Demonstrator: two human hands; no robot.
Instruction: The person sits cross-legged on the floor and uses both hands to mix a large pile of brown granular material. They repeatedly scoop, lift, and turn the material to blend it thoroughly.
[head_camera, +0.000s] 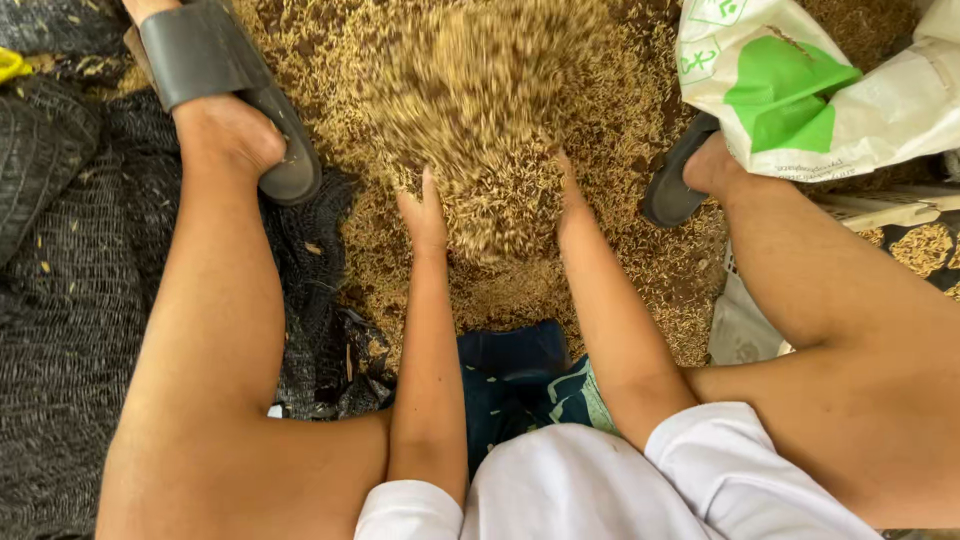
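two bare hands gather a heap of unhusked grain (490, 150) on the ground between a squatting person's feet.

the left hand (425, 215) stands edge-on, fingers straight and together, against the heap's left side; the right hand (572, 200) presses its right side, fingers half buried and blurred. a dark sandal (225, 80) rests on black netting (70, 300) at the left edge; a white-and-green sack (800, 90) lies in the far right corner.

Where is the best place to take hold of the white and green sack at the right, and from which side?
Grip the sack at its crumpled left edge, reaching from the grain pile; that loose fold probably gives the hands something to pinch.
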